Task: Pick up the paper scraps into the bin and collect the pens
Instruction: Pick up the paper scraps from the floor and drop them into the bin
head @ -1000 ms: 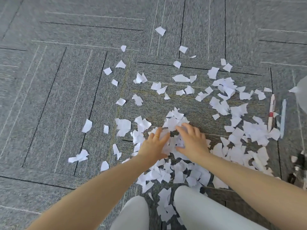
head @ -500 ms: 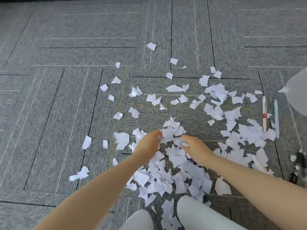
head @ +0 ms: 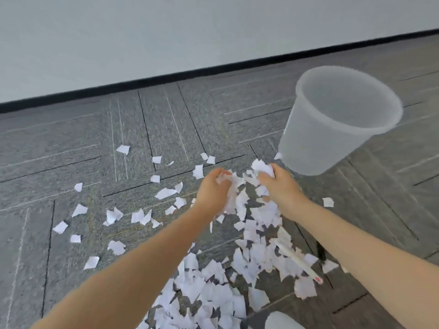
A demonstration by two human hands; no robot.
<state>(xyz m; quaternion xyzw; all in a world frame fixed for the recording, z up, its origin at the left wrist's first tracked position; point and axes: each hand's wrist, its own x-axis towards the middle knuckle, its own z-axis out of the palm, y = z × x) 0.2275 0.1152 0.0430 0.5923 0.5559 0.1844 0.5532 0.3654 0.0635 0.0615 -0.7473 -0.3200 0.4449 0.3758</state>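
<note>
Both hands are lifted above the carpet with white paper scraps bunched in them. My left hand (head: 213,188) is shut on a bunch of scraps, and some hang below it. My right hand (head: 276,184) is shut on a second bunch, just left of and below the translucent white bin (head: 297,143). The bin stands upright at the upper right. Several more scraps (head: 213,290) lie on the floor beneath my arms. A white pen with a red tip (head: 299,262) lies among them at the lower right.
Grey carpet tiles (head: 71,162) cover the floor, with loose scraps scattered to the left. A pale wall with a black skirting strip (head: 166,77) runs across the back. My light-trousered knee (head: 280,320) shows at the bottom edge.
Both hands closed on scraps and rose off the carpet toward the right. The view swung up and right, so the whole bin and the wall now show.
</note>
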